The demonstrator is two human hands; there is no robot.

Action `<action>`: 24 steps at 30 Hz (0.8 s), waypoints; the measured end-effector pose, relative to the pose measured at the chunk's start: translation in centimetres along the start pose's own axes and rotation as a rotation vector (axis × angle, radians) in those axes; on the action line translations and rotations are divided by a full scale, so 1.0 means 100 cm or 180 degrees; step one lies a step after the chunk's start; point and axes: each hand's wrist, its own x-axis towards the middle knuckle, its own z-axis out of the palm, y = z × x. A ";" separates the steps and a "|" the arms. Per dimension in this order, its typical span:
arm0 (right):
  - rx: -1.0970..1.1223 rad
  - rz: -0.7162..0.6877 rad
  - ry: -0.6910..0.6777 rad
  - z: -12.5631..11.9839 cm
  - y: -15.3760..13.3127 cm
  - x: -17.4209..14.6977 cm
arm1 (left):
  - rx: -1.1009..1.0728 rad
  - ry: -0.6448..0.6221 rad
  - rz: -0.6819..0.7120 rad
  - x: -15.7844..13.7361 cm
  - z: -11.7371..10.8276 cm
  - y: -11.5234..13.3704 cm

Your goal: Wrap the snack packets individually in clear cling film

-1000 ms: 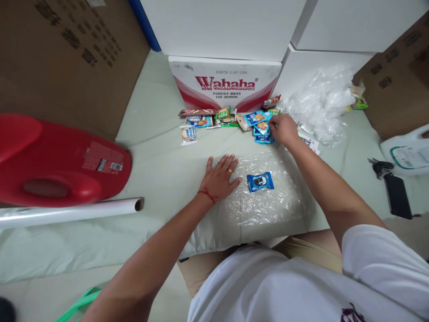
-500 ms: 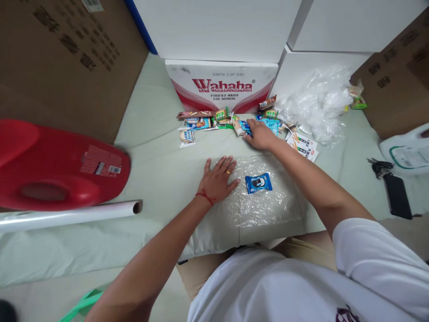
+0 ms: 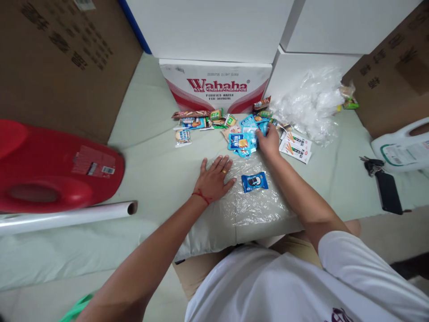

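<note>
My left hand point(image 3: 214, 178) lies flat with fingers spread on the cloth, at the left edge of a clear plastic bag point(image 3: 254, 208). On that bag rests one dark blue snack packet point(image 3: 254, 182). Farther back, my right hand point(image 3: 269, 142) has its thumb and fingers closed at the right side of a loose cluster of light blue snack packets point(image 3: 244, 142), pinching one; its fingertips are partly hidden. Just left of the cluster is a beige packet point(image 3: 231, 131). White snack packets with stick pictures point(image 3: 295, 146) lie right of my right hand.
A Wahaba-style white and red water carton, printed Wahaha point(image 3: 216, 85), stands behind a row of wrapped snacks point(image 3: 191, 115). Crumpled clear plastic bags point(image 3: 310, 107) lie at back right. Left are a red jug point(image 3: 63, 165) and a white tube point(image 3: 67, 217); right, a phone point(image 3: 388, 192) with keys.
My right hand has drawn slightly nearer to me, and the light blue packets now lie spread out in front of the snack row. My left hand stays flat in place.
</note>
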 end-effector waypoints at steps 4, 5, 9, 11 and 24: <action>0.0078 -0.0572 -0.0039 0.010 -0.055 -0.013 | 0.0052 -0.0017 0.0005 0.000 0.000 0.000; 0.0100 -0.0868 -0.0214 0.011 -0.067 -0.015 | 0.0069 -0.0018 -0.0004 0.000 0.000 0.000; 0.0357 -0.1361 -0.0649 0.005 -0.089 -0.020 | 0.0107 -0.0041 -0.0029 0.000 0.001 0.000; 0.0566 -0.1302 -0.0481 -0.001 -0.084 -0.022 | 0.0100 -0.0032 -0.0014 0.000 0.001 0.000; -0.0339 0.0571 -0.0037 -0.066 0.053 0.032 | 0.0019 0.0008 -0.0010 -0.001 0.002 0.000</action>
